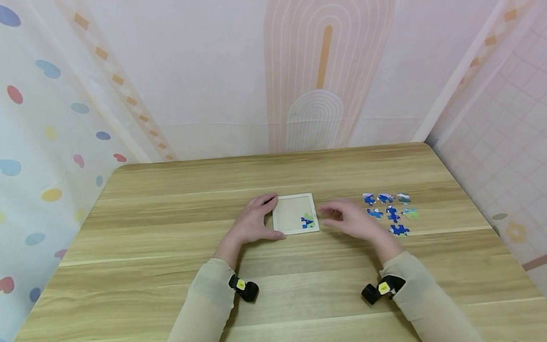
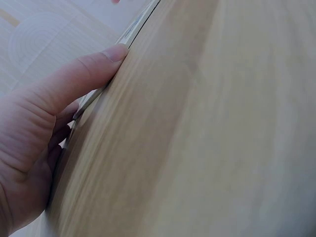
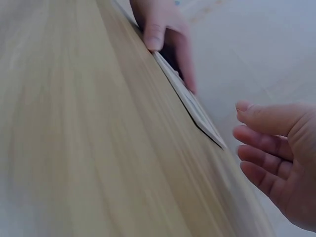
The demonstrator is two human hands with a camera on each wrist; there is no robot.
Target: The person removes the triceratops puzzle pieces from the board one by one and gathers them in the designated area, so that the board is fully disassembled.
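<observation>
Puzzle tray (image 1: 290, 213): white-framed, nearly square, no clear long axis; lies flat at centre of the head frame on the wooden bench (image 1: 171, 247), edges slightly skewed to the bench grain. Its lower right corner holds a few seated pieces, blue and green.

Left hand (image 1: 255, 218): grasping the tray's left edge, thumb at the near left corner, fingers at the far left corner.

Right hand (image 1: 348, 219): released, fingers loosely extended, just right of the tray and apart from it; holds nothing.

Loose puzzle pieces (image 1: 391, 213): cluster right of centre, beyond the right hand, mostly blue.

Head view alone shows the loose pieces and the tray's face. Left wrist view shows only the thumb (image 2: 94, 69) on the tray's thin edge. Right wrist view shows the tray edge-on (image 3: 195, 111), with the right hand's fingers (image 3: 261, 143) clear of it.
</observation>
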